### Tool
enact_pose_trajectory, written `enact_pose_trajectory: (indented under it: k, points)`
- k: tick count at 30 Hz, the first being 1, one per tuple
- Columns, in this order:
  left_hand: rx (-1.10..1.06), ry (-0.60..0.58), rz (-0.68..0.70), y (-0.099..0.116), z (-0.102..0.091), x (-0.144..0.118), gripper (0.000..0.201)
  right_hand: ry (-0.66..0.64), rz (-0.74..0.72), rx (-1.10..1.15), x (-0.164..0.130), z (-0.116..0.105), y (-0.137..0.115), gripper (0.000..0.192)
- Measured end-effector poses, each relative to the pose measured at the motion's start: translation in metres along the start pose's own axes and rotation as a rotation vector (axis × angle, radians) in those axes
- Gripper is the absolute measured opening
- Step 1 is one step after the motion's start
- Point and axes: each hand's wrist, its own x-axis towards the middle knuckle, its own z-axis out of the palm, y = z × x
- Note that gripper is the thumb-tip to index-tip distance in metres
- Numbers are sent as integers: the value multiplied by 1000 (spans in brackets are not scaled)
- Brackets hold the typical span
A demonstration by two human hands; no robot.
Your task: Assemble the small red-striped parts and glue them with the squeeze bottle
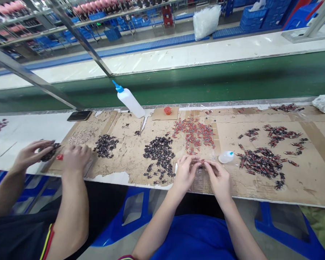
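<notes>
At the near edge of the cardboard-covered table, the left hand and right hand meet, fingers pinched together on a tiny red-and-dark part, too small to make out. A pile of small dark parts lies just left, red wired parts behind, and a small white squeeze bottle just right. At the table's left end, a co-worker's hands handle dark parts.
</notes>
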Motion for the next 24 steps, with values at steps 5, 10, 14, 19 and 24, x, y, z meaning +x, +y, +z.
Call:
enact_pose_trajectory:
  k: [5,10,14,19,24]
  points:
    - [129,-84,50,-10,2,-8,18,63,88,-2,-10,-6,2,34]
    - [146,-39,58,-9,6,-10,10,58,88,-25,-16,-9,0,31]
    - [94,-34,7,-4,4,-9,11,41,70,-6,-17,-9,-6,29]
    - [21,-50,1,0,-1,-12,15,37,71,39,-17,-7,-14,27]
    - [-86,-41,25,6,-3,-15,15,39,138,86,-18,-5,-14,30]
